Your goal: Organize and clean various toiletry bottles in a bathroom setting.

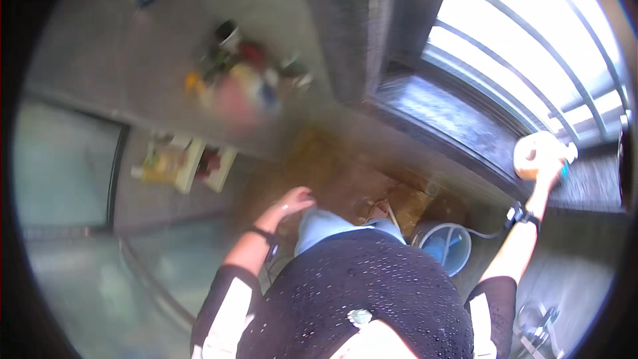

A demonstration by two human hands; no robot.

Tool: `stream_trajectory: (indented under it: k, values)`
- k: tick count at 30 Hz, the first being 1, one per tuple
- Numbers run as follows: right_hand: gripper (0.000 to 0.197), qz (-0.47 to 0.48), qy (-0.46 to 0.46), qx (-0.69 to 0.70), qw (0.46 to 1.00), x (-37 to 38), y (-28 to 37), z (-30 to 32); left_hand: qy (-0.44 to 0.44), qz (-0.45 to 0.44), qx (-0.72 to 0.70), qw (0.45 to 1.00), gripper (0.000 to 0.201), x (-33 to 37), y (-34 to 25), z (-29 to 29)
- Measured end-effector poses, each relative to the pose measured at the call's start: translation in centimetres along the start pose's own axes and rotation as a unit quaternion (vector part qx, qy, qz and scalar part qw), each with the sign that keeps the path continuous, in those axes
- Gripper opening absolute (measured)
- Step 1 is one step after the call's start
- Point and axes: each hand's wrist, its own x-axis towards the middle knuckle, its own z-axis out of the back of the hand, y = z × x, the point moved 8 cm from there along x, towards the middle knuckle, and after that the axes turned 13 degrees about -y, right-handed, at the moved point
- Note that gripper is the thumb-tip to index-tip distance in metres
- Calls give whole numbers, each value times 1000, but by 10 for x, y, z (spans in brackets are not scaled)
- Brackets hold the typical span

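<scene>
My right hand (549, 158) reaches out to the window sill at the right, its fingers closed on a pale, rounded container (527, 156) with an orange-brown tint. Strong light washes out its details, so I cannot make out its exact kind. A bit of blue shows beside that hand. My left hand (297, 201) hangs in front of my body at the left, fingers loosely curled and apart, with nothing visible in it. Each wrist wears a dark band with a small device.
A barred window (531, 33) glares above the dark sill (445, 110). Near my feet stands a bucket (463, 252) with a blue thing inside. Blurred, colourful items (246, 86) lie on a grey surface at the far left. Below them is a shelf with packages (176, 163). A metal object (538, 326) is at lower right.
</scene>
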Motion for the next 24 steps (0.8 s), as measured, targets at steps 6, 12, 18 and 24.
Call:
stream_trajectory:
  k: [6, 12, 18, 24]
  values:
    - [65, 28, 54, 27, 998, -30, 7, -30, 69, -75, 123, 987, 52, -44, -22, -47]
    - [76, 82, 96, 100, 987, -86, 78, -8, 57, -103, 92, 989, 47, -46, -73, -34]
    - [69, 74, 160, 251, 952, -129, 160, -23, -8, -296, 27, 955, 39, -15, -219, -30]
    - [67, 110, 96, 277, 950, -176, 289, -57, -74, -311, -121, 940, 40, -3, -310, -29]
